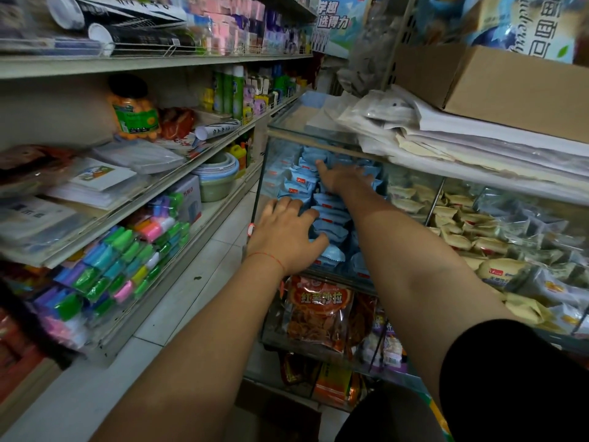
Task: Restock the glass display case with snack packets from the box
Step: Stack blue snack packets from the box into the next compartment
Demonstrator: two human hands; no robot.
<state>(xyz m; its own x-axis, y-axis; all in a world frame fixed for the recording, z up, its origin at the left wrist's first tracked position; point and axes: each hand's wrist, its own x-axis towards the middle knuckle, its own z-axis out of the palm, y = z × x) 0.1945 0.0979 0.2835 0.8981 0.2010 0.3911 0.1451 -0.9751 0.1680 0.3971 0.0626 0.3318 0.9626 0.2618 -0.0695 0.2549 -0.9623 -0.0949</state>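
Pale-blue snack packets with red labels fill the glass case.

Both arms are bare from the wrist up along the forearm. The left hand wears no rings, and a thin red string bracelet circles its wrist as a single fine strand. The right hand wears no ring or band that can be seen. On the right upper arm sits a short black sleeve, plain and without markings, its rounded hem ending above the elbow.
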